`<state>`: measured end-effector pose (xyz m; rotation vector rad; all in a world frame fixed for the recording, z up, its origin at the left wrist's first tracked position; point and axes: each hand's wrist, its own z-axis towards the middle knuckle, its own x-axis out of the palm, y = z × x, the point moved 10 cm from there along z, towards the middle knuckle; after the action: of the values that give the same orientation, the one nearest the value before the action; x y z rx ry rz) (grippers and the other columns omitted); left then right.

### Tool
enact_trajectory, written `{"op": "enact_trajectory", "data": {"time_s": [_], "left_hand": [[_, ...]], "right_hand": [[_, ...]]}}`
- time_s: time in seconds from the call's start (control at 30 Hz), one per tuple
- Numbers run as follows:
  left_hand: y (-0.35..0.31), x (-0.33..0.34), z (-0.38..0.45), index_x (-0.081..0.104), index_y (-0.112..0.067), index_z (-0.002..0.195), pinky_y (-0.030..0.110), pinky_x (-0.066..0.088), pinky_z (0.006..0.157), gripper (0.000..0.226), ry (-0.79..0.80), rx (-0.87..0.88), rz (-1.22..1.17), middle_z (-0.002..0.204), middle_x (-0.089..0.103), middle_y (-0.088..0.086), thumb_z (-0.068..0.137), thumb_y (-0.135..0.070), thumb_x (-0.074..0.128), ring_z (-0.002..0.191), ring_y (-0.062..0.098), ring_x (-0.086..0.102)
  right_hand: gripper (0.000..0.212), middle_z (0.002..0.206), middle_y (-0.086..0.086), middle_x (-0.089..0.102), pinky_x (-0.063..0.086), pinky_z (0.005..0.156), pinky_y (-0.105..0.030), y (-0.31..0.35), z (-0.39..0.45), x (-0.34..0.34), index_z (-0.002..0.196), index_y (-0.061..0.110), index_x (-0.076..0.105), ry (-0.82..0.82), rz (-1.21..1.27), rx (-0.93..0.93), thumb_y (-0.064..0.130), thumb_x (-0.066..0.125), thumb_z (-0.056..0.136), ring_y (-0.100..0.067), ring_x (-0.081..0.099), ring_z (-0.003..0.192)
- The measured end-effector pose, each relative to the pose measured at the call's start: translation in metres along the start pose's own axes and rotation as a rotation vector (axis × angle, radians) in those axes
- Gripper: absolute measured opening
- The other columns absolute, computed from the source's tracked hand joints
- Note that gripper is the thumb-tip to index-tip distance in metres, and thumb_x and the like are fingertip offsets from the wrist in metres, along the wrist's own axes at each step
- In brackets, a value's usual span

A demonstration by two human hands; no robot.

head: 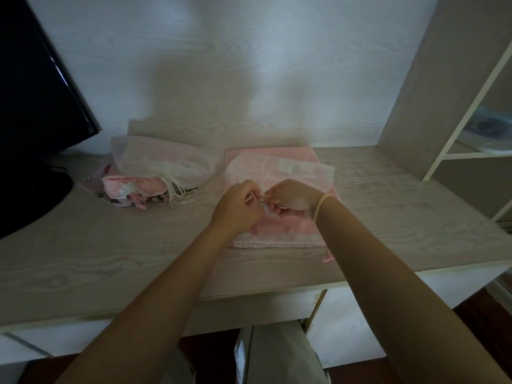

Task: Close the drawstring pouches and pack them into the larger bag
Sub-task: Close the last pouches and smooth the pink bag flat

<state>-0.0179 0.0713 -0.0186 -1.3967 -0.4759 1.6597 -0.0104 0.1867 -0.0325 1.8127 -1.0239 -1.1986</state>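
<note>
Both hands meet right over the near end of the sheer pouch (279, 169), left hand (235, 207) and right hand (291, 198) each pinching its drawstring (262, 173), so they'd pull sideways, while the pouch stretches away toward the wall.

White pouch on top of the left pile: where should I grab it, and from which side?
Judging by its pose, grip the white pouch at its gathered mouth, where the cream cords spill out toward the desk's front edge. Come from the front and slightly right: that end faces the person and is unobstructed, while the monitor crowds the left. Both hands are currently busy with another pouch's string.
</note>
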Motion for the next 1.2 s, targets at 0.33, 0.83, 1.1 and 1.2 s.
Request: {"op": "enact_trajectory", "data": {"time_s": [0.33,0.83,1.1,1.2], "left_hand": [[-0.004,-0.007,0.005,0.067,-0.025,0.073,0.023,0.039,0.068,0.012,-0.068,0.009,0.128,0.088,0.055,-0.008,0.079,-0.029,0.077,0.080,0.006,0.053],[0.015,0.003,0.002,0.035,-0.017,0.056,0.029,0.020,0.049,0.036,0.089,-0.121,0.076,0.054,0.031,-0.001,0.088,-0.012,0.049,0.050,0.012,0.029],[0.039,-0.011,-0.004,0.065,-0.016,0.071,0.026,0.037,0.057,0.037,0.005,-0.358,0.190,0.076,0.064,0.006,0.090,-0.045,0.052,0.072,0.024,0.060],[0.049,-0.010,-0.003,0.072,-0.010,0.100,0.031,0.048,0.073,0.058,0.043,-0.395,0.291,0.099,0.070,0.009,0.089,-0.061,0.046,0.090,0.029,0.064]], "right_hand": [[0.014,0.066,-0.006,0.052,0.041,0.060,-0.024,-0.006,-0.002,-0.004,0.083,0.003,0.063,-0.044,0.114,0.035,0.006,0.055,0.094,-0.013,0.047,0.058],[0.021,0.078,-0.020,0.067,0.061,0.065,-0.030,-0.011,-0.003,-0.032,0.105,-0.015,0.065,-0.313,0.440,-0.078,-0.010,0.063,0.085,-0.021,0.066,0.061],[0.013,0.073,-0.015,0.061,0.058,0.056,-0.023,-0.024,-0.002,-0.046,0.103,-0.009,0.063,-0.460,0.648,-0.113,-0.007,0.057,0.091,-0.014,0.063,0.056],[0.012,0.072,-0.013,0.061,0.058,0.054,-0.023,-0.034,0.000,-0.050,0.101,-0.007,0.063,-0.526,0.693,-0.103,-0.006,0.056,0.092,-0.015,0.061,0.056]]}}
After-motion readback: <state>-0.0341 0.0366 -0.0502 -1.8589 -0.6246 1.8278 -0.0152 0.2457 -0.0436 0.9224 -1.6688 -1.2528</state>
